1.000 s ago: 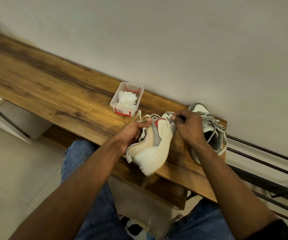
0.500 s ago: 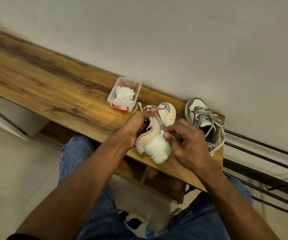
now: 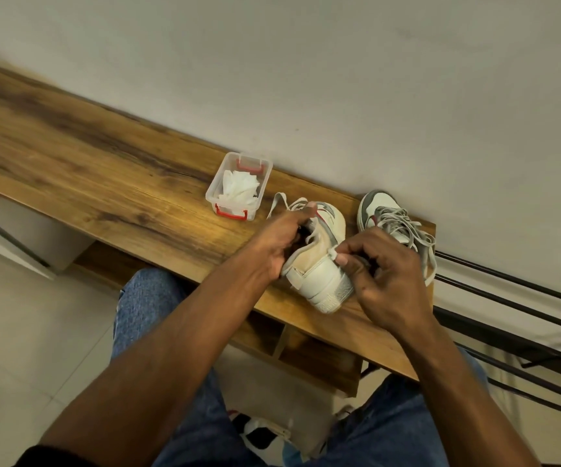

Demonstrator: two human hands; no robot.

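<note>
The left hand (image 3: 277,246) grips the white sneaker (image 3: 321,274) at its collar, holding it tilted on its side over the near edge of the counter (image 3: 103,170). The right hand (image 3: 388,276) pinches a small white wipe (image 3: 333,253) against the sneaker's heel. A second sneaker (image 3: 381,210) lies just beside, and a clear box (image 3: 212,194) of wipes stands near.

We note left grip (image 3: 277,246) holding cream sneaker (image 3: 317,269) over counter (image 3: 103,170); right grip (image 3: 390,281) pinches white scrap (image 3: 333,253) against its side.
</note>
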